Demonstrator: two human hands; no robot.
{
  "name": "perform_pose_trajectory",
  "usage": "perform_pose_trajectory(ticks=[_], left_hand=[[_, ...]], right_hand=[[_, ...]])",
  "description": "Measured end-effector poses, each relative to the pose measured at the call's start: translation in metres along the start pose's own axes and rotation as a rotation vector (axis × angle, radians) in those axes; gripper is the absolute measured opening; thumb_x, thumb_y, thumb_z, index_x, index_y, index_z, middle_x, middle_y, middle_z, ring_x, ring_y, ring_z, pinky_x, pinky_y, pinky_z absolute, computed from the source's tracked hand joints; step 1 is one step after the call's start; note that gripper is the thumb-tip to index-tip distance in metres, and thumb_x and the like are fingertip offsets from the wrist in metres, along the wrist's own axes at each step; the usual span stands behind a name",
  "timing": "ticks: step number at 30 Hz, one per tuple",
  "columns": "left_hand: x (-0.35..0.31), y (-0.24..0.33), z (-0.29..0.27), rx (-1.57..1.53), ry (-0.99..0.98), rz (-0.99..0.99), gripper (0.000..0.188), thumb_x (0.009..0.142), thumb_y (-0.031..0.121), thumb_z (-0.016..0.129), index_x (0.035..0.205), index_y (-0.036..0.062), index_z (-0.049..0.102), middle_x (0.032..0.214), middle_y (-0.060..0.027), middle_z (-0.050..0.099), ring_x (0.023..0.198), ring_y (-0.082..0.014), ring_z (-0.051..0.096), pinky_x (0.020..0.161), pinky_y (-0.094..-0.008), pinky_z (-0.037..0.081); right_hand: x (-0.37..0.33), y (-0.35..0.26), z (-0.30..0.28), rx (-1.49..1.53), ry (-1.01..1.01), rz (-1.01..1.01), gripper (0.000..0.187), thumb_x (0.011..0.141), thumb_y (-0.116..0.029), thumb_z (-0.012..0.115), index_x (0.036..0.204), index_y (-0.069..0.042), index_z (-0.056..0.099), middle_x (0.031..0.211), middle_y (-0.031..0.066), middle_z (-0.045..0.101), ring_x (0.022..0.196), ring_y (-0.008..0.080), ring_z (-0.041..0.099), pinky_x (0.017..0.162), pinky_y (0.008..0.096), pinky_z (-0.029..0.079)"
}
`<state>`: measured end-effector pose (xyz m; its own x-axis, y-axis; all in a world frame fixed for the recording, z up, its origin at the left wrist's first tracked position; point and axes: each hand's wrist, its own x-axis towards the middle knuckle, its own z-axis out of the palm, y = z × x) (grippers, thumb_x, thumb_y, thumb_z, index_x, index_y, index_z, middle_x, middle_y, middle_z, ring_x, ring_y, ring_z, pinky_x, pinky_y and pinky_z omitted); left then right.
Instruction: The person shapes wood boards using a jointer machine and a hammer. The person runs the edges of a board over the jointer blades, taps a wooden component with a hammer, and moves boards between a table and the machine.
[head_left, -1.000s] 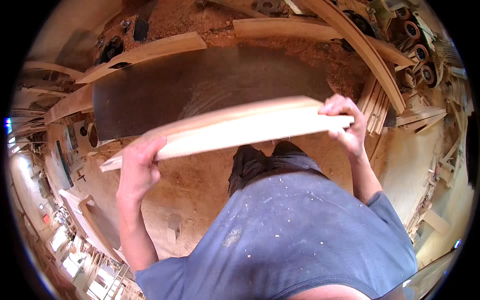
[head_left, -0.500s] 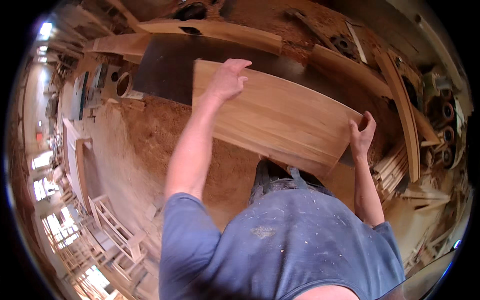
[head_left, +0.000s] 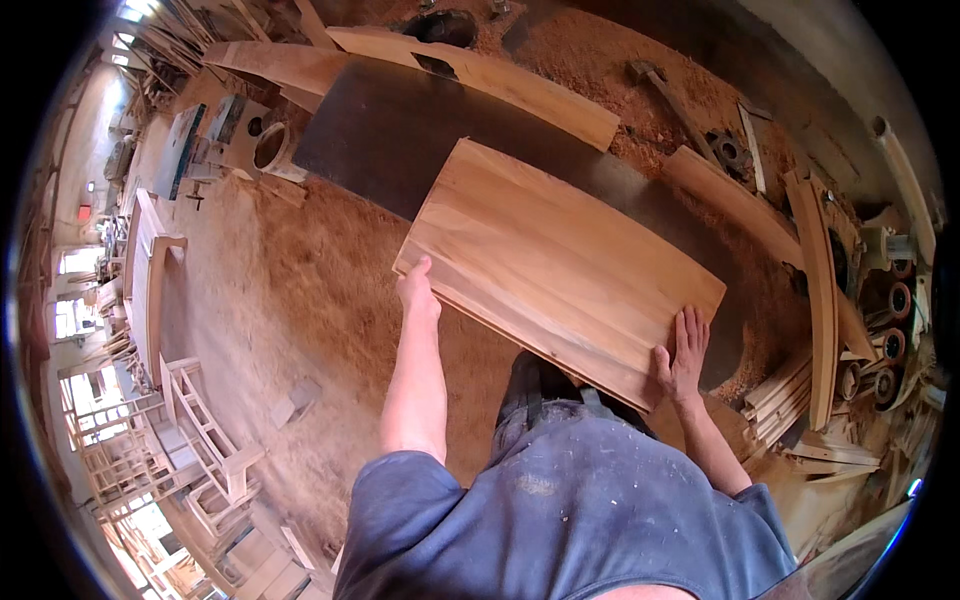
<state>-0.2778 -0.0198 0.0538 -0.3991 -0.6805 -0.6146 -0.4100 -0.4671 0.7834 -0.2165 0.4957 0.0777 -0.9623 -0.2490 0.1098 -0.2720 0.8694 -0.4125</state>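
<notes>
A broad wooden panel [head_left: 565, 265] lies slantwise in front of me, partly over a dark flat machine table [head_left: 370, 135]. At the panel's near left corner my left hand [head_left: 418, 290] grips the edge, thumb on top and the other fingers hidden beneath. My right hand [head_left: 686, 360] rests on the panel's right end with its fingers stretched out and the thumb apart. Between the panel's near edge and my body there is only a narrow gap.
A long board [head_left: 490, 85] stands along the table's far side. A hammer [head_left: 675, 105] lies in sawdust beyond it. At right are an upright plank [head_left: 818, 300] and stacked wood strips [head_left: 780, 405]. Wooden frames [head_left: 205, 430] stand on the left floor.
My left hand has gone from the panel's far edge to its near left corner. My right hand has left the right far corner and now lies flat on top. The panel has shifted and tilted differently.
</notes>
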Motion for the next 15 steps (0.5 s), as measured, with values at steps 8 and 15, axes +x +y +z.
perform_pose_trajectory(ticks=[8,15], left_hand=[[0.016,0.022,0.09,0.595,0.035,0.382,0.081,0.088,0.018,0.074,0.155,-0.0016,0.034,0.159,-0.0278,0.035,0.151,-0.0356,0.028,0.122,-0.0455,0.027],[0.018,0.063,0.148,1.243,-0.064,0.809,0.086,0.087,0.039,0.074,0.155,0.0018,0.038,0.167,-0.019,0.026,0.156,-0.0351,0.019,0.125,-0.0435,0.023]], right_hand=[[0.013,-0.004,0.012,0.006,0.051,0.116,0.08,0.085,-0.026,0.067,0.156,-0.003,0.037,0.166,0.0176,0.03,0.156,0.038,0.02,0.126,0.0559,0.011],[0.021,0.001,-0.001,0.029,-0.029,0.009,0.078,0.084,-0.028,0.069,0.153,-0.004,0.042,0.163,0.0173,0.037,0.152,0.0397,0.029,0.125,0.0582,0.017]])
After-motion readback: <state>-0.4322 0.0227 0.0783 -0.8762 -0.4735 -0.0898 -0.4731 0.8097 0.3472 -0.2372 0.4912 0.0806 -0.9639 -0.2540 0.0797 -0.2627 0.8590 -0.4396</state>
